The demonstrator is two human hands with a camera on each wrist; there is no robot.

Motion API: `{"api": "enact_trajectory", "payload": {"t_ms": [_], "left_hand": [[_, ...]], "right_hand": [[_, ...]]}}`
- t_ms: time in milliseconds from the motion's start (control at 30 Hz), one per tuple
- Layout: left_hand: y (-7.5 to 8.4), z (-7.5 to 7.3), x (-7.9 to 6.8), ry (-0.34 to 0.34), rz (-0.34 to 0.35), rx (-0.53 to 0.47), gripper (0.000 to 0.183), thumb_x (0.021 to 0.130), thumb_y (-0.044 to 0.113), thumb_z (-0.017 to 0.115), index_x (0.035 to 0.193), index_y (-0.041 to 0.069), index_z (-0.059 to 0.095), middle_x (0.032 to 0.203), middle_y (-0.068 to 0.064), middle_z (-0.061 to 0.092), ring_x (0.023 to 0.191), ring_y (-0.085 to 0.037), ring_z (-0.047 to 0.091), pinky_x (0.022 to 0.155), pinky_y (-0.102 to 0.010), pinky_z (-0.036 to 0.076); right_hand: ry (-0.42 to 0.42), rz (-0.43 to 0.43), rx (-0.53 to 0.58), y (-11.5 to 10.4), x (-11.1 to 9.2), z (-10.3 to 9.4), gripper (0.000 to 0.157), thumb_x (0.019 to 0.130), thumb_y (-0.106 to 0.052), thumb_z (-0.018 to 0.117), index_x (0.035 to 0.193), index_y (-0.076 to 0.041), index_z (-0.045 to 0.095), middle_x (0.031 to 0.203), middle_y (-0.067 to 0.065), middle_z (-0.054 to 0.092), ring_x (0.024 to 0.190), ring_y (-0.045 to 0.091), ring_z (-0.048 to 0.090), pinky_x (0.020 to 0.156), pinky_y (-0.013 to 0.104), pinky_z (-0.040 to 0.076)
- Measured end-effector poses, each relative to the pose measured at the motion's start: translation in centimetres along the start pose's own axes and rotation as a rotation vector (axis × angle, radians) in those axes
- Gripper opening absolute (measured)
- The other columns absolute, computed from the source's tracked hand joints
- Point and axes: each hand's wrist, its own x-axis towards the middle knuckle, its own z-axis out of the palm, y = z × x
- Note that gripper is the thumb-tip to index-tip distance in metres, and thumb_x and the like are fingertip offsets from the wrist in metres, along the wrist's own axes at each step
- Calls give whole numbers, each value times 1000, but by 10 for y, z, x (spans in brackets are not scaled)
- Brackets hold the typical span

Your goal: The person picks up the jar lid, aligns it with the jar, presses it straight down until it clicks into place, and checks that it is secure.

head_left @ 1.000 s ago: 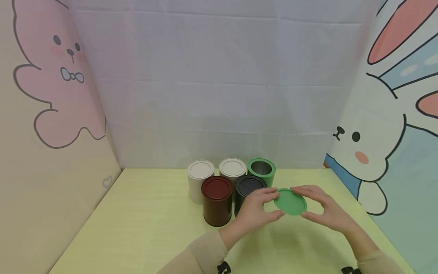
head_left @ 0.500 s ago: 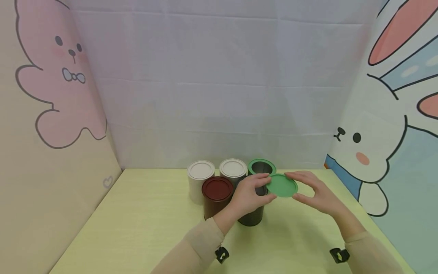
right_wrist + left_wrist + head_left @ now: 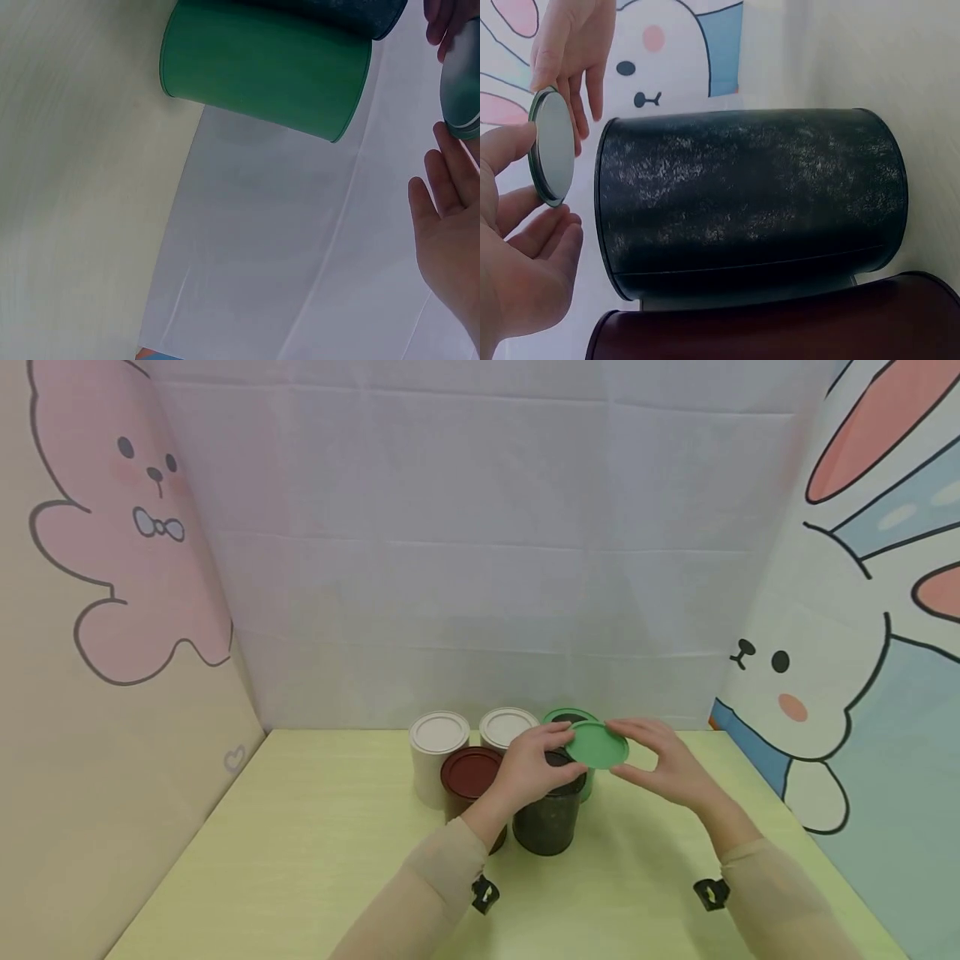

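A round green lid (image 3: 597, 745) is held level-ish in the air between both hands, tilted slightly. My left hand (image 3: 528, 768) pinches its left edge between thumb and fingers. On the opposite edge, my right hand (image 3: 663, 760) grips it with thumb below and fingers above. Behind the lid stands a green can (image 3: 588, 787) with its top uncovered, partly hidden by the lid and left hand. Just below the hands is a black can (image 3: 546, 822), its side scuffed in the left wrist view. The lid's pale underside (image 3: 555, 146) shows there too.
A dark red can (image 3: 471, 774) stands left of the black one, partly behind my left forearm. Two white lidded cans, one at the far left (image 3: 439, 735), stand at the back. A pale cloth wall (image 3: 480, 568) rises behind the yellow-green table (image 3: 315, 860).
Both hands have carried the green lid leftward and away from me, from beside the black can to in front of the green can's opening. The cans have stayed in place.
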Motion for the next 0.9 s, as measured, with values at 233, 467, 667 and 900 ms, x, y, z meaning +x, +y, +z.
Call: {"api": "enact_trajectory", "payload": {"t_ms": [233,467,667,900], "left_hand": [[-7,-5,17,-10,-12,15,53,90,26,75,137,5,59,144,-8,53,134,-25,47,105,-35,43],[-13,-7,36,-23,-58,64,54,91,28,74,138,7,59,146,-6,52,135,-23,46,106,-35,41],[-18,-8,48,-41,-102,86,55,93,30,71,141,7,56,148,-6,49,137,-24,44,109,-37,39],[-26,-6,53,-46,-133,105,54,94,29,71,141,7,56,149,-6,48,137,-23,44,108,-37,39]], "right_hand": [[7,40,8,7,14,6,59,80,-8,81,134,2,59,132,21,58,119,41,48,95,62,37],[0,86,16,17,27,9,58,84,-13,79,135,4,57,134,26,55,121,46,45,96,65,34],[-17,143,21,25,38,13,59,86,-14,77,138,4,55,139,27,51,126,48,42,102,66,30],[-53,195,41,33,43,20,60,88,-14,76,140,3,52,142,27,48,131,48,39,106,66,28]]}}
